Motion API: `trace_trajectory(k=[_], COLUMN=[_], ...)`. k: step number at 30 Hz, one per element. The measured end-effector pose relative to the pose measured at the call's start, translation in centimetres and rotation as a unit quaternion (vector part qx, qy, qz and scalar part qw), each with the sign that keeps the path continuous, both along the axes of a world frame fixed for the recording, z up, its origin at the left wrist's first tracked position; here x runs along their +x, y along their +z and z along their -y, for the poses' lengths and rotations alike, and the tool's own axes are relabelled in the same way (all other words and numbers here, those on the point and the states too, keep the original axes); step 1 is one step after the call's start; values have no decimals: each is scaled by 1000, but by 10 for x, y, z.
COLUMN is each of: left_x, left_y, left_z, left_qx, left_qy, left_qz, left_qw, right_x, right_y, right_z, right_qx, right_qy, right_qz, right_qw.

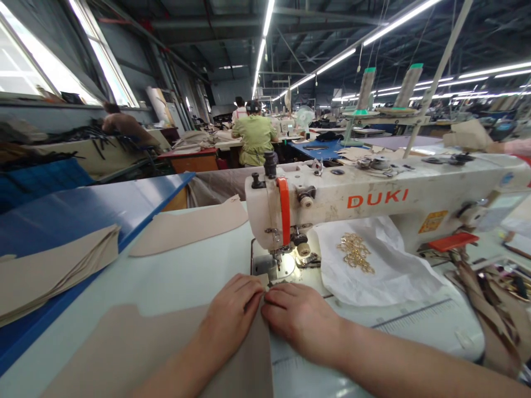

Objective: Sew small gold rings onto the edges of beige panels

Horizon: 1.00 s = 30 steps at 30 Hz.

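A beige fabric panel lies on the pale sewing table, its right edge running up toward the presser foot of a white DUKI sewing machine. My left hand rests on the panel with its fingers curled down at that edge. My right hand sits beside it, fingertips pinching the same edge just in front of the needle plate. The two hands touch each other.
A white plastic sheet with several gold metal rings lies right of the needle. Beige cut pieces and a stack lie left, by a blue board. Brown straps hang at right. A person in green sits ahead.
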State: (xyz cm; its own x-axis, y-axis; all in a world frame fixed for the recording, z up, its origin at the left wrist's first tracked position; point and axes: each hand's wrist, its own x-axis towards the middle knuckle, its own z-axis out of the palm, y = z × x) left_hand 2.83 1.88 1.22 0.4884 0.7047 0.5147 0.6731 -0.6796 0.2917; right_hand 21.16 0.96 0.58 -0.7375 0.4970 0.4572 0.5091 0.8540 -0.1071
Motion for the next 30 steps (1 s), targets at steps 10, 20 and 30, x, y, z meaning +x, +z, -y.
trace_trajectory(k=[10, 20, 30], left_x=[1, -4, -4], left_y=[2, 2, 4], left_z=[2, 6, 12], left_qx=[2, 38, 93], left_qy=[3, -6, -41], left_qz=[10, -25, -92], left_qw=[1000, 999, 991], right_x=[-4, -5, -4], right_y=[2, 14, 11], right_z=[-1, -2, -5], right_qx=[18, 31, 42], right_qy=[-22, -8, 5], right_qz=[15, 98, 90], right_qw=[999, 995, 995])
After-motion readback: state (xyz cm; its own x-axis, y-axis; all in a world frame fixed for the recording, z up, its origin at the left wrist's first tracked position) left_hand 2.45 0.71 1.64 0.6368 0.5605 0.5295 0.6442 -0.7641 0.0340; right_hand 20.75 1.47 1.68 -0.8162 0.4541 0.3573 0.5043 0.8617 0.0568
